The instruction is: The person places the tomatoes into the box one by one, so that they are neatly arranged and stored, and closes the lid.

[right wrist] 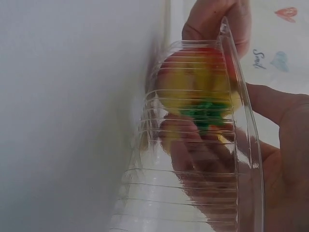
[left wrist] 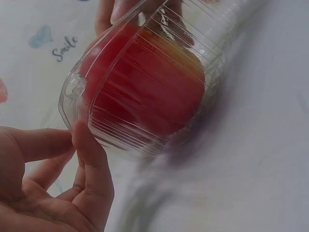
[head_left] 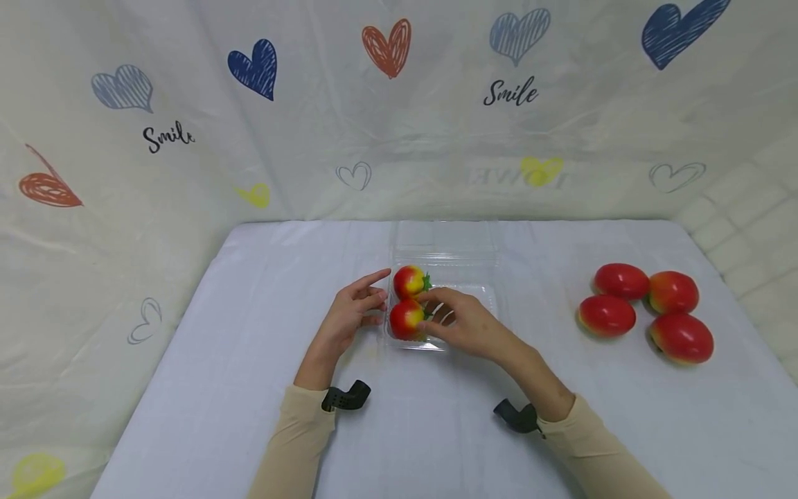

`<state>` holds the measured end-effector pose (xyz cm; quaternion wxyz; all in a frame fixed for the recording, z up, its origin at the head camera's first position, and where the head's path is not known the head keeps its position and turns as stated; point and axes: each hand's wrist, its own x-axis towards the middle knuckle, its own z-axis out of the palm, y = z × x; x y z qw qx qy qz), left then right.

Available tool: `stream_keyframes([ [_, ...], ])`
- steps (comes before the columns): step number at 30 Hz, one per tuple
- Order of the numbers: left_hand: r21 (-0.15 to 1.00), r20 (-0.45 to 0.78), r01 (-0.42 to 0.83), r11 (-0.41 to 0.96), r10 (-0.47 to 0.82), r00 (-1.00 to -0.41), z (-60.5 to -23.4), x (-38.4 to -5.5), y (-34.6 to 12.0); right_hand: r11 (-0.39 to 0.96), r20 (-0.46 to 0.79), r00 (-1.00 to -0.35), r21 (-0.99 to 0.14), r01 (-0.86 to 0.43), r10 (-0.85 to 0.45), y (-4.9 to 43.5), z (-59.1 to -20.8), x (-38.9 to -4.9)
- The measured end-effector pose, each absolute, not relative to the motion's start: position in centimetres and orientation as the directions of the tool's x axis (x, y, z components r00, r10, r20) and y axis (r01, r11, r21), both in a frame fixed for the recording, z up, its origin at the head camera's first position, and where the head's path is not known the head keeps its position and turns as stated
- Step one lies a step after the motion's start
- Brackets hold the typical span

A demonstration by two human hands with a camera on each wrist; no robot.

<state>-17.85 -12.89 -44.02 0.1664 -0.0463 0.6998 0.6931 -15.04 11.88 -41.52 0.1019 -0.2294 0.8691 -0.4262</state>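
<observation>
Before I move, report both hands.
Left hand: pinching the box at its edge.
Right hand: holding the nearer fruit inside it.

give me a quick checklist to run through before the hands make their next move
1. Lid open: ok, folded back behind the clear container.
2. Far fruit inside: ok, in the left part.
3. Right hand on near fruit: ok, fingers curled at it.
4. Left hand steadying container: cannot tell, fingertips at the left rim but pressure doesn't show.
5. Right part bare of fruit: ok.
6. All fruit inside: not ok, four red fruits on the table.
</observation>
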Motion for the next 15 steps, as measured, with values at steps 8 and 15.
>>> stream_keyframes([
  [8,0.96,-0.278,-0.279,0.018,0.154,-0.948,-43.94,-17.77,-12.77,0.552,0.009,-0.876,-0.773,-0.311,-0.481,11.76,-41.72,-15.1],
  [15,0.964,-0.265,-0.266,0.012,0.145,-0.953,-44.02,-17.85,-12.66,0.573,-0.006,-0.88,-0.762,-0.304,-0.475,11.83,-41.68,-15.34],
])
